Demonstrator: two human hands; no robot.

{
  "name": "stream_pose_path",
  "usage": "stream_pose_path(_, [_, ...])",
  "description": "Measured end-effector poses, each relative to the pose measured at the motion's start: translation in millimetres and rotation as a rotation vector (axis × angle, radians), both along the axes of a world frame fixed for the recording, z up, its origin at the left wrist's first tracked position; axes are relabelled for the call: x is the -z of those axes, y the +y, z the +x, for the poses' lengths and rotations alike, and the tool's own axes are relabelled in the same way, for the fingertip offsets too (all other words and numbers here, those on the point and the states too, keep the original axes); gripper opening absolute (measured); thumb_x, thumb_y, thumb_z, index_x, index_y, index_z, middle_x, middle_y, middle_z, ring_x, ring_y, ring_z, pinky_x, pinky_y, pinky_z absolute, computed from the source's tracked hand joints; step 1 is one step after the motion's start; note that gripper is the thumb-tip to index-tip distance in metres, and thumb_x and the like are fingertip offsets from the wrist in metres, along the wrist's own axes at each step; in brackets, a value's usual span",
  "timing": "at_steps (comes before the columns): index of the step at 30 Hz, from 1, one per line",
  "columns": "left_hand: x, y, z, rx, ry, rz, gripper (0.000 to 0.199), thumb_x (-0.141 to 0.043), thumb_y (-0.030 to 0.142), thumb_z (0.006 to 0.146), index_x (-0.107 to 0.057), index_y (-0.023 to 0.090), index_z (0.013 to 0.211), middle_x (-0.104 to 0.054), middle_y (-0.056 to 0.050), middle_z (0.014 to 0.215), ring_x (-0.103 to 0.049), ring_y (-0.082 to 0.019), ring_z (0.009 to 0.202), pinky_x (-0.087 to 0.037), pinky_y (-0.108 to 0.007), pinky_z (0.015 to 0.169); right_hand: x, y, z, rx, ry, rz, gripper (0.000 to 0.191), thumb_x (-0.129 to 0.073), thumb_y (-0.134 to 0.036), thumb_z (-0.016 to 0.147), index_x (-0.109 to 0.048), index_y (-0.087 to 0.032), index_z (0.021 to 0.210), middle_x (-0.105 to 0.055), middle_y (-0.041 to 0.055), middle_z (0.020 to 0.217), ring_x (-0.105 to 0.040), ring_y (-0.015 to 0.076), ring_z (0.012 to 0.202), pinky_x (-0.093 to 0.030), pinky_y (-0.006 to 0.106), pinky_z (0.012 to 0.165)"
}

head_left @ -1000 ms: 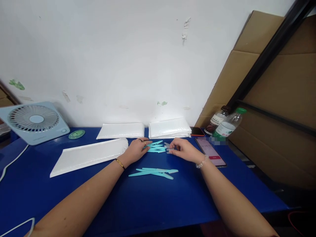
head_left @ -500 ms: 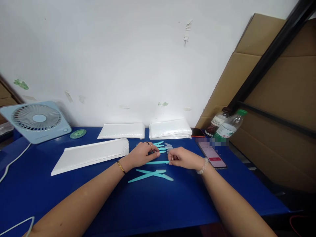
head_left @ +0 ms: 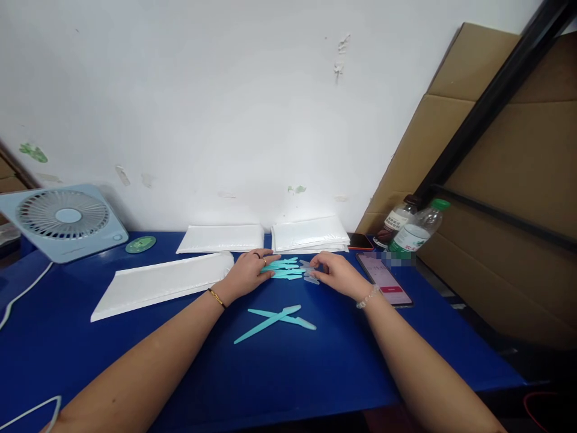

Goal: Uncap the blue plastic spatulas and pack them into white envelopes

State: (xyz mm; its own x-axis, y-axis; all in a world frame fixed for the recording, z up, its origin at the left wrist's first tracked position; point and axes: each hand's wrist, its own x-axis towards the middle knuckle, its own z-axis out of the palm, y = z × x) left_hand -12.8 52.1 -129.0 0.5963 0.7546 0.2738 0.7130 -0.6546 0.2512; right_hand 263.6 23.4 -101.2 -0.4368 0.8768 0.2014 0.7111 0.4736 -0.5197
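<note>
Sorting step, apparently: turquoise sticks [head_left: 288,273] heaped beyond the crossed pair [head_left: 282,315].
Left hand [head_left: 247,273], thumb and fingers parted, touches the heap; right hand [head_left: 337,274] is at the clear tips [head_left: 311,279], whether pinching I cannot tell. Next seemingly calls for light fingertip grip.

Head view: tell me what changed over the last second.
One of the three turquoise sticks nearest the person was picked up and carried toward the wall, apparently onto the far pile, where the left hand and right hand are at opposite ends again. Two remain in front, crossed, one swung to a steeper slant. The white packets, pink-screened phone and fan stayed put.
</note>
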Motion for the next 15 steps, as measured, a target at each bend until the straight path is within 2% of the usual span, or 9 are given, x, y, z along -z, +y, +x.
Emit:
stream_pose_path(2, [4.9,0.0,0.8,0.037,0.017,-0.019,0.044,-0.043,0.041,0.092,-0.047,0.030,0.134,-0.050,-0.004,0.136,-0.046,-0.023,0.121,-0.038,-0.037,0.100,-3.8,-9.1,-8.8,-0.118,0.002,0.003,0.013,-0.059,-0.030,0.083,-0.063,-0.018,0.088,-0.060,0.0040,0.090,-0.051,0.0119,0.067,-0.040,0.024,0.061])
stream_pose_path(4, [7.7,-0.7,2.7,0.061,0.025,-0.037,0.040,-0.041,0.038,0.093,-0.051,0.031,0.130,-0.053,-0.004,0.131,-0.047,-0.022,0.119,-0.038,-0.037,0.099,-5.5,-18.8,-20.7,-0.255,-0.020,-0.059,0.019,-0.061,-0.035,0.082,-0.063,-0.019,0.091,-0.059,0.0035,0.089,-0.052,0.0125,0.069,-0.041,0.024,0.061])
stream_pose_path(7, [8.1,-1.9,4.6,0.073,0.015,-0.063,0.036,-0.042,0.034,0.093,-0.057,0.031,0.125,-0.059,-0.004,0.123,-0.049,-0.022,0.115,-0.039,-0.037,0.097,-2.3,-27.4,-37.2,-0.367,-0.084,-0.133,0.025,-0.068,-0.038,0.077,-0.063,-0.019,0.094,-0.058,0.0034,0.090,-0.052,0.0133,0.071,-0.040,0.023,0.060])
stream_pose_path(12, [-3.1,-8.8,6.8,0.018,-0.107,-0.065,0.041,-0.045,0.040,0.091,-0.052,0.028,0.129,-0.053,-0.006,0.131,-0.046,-0.024,0.119,-0.038,-0.039,0.100,6.3,-24.3,-43.1,-0.344,-0.075,-0.184,0.011,-0.064,-0.027,0.080,-0.061,-0.017,0.081,-0.057,0.0012,0.079,-0.049,0.0113,0.065,-0.038,0.022,0.058])
stream_pose_path(15, [-17.4,-17.4,10.5,0.038,-0.214,-0.137,0.040,-0.038,0.045,0.093,-0.058,0.024,0.121,-0.060,-0.006,0.121,-0.053,-0.021,0.110,-0.041,-0.033,0.094,6.0,-18.8,-35.0,-0.241,0.011,-0.206,0.010,-0.060,-0.027,0.083,-0.059,-0.017,0.081,-0.055,-0.0011,0.069,-0.049,0.0105,0.059,-0.037,0.021,0.055])
